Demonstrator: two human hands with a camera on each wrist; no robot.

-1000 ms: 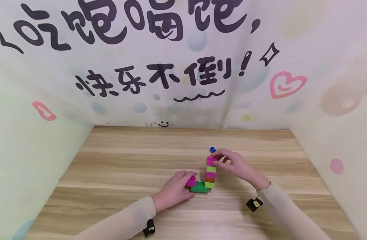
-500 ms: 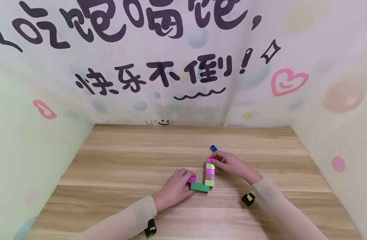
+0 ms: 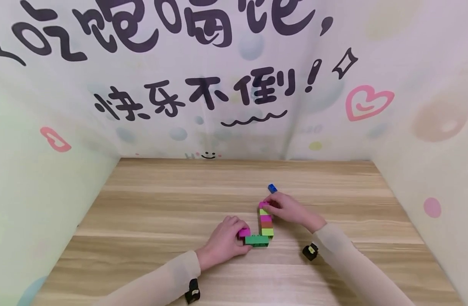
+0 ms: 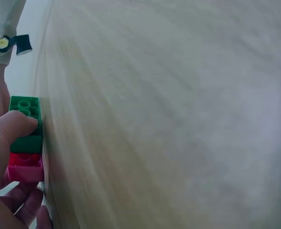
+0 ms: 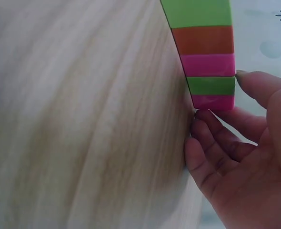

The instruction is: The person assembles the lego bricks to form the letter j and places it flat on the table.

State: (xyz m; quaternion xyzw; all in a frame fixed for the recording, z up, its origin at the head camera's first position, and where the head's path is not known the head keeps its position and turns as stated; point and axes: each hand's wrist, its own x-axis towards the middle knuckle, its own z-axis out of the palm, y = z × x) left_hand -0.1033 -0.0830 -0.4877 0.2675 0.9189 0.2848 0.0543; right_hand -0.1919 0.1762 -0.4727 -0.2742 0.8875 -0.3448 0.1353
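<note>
A joined build of toy bricks lies between the hands. A long green brick (image 3: 256, 241) forms its base, with a magenta brick (image 3: 244, 233) at the left end. From its right end runs a column of lime, orange-red and magenta bricks (image 3: 266, 221), slanting away over the table. My left hand (image 3: 225, 238) grips the left end; in the left wrist view its thumb presses the hollow underside of the green brick (image 4: 26, 143). The right hand (image 3: 289, 209) holds the column's far end, thumb against a lime brick (image 5: 212, 86) and fingers curled by the last magenta brick (image 5: 214, 102).
A small blue brick (image 3: 272, 188) lies on the wooden table (image 3: 161, 191) just behind the right hand. Printed cloth walls (image 3: 203, 140) enclose the table at the back and both sides. Each wrist wears a black strap mount (image 3: 309, 251).
The brick build has tipped backward, its column leaning away and the green brick's studs turning out of sight. My right hand has moved left with the column's end; the left has barely shifted.
</note>
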